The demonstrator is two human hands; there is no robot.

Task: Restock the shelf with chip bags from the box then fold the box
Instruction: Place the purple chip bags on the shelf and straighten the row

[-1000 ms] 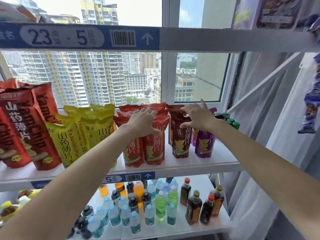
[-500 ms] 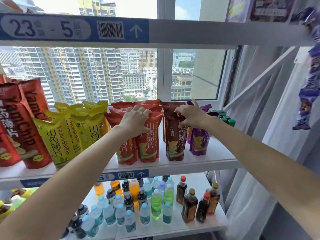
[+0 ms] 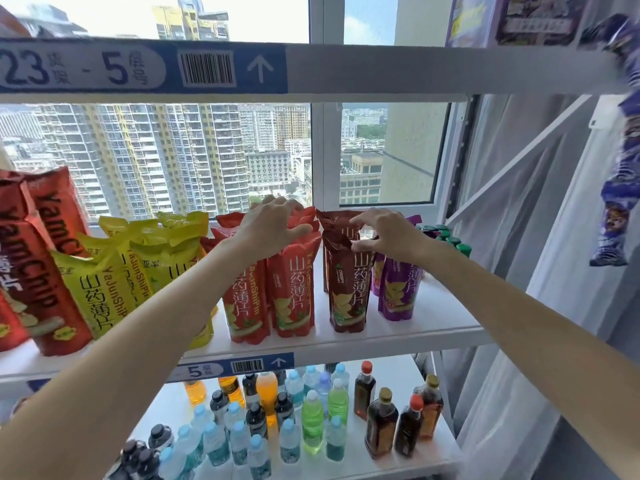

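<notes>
L hand (image 3: 273, 226) rests spread on red chip bags (image 3: 291, 285), shelf (image 3: 433, 327) mid-front; R hand (image 3: 388, 233) pinches brown chip bag (image 3: 349, 289) top seam. Bags prob. light, crinkly, crushable; grip seam only.

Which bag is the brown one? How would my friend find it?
Find the white shelf above the drink bottles. Go along its row of chip bags to the right hand, which is touching the top of the brown bag. It is the only dark brown kind, standing between the red bags and the purple bag.
</notes>
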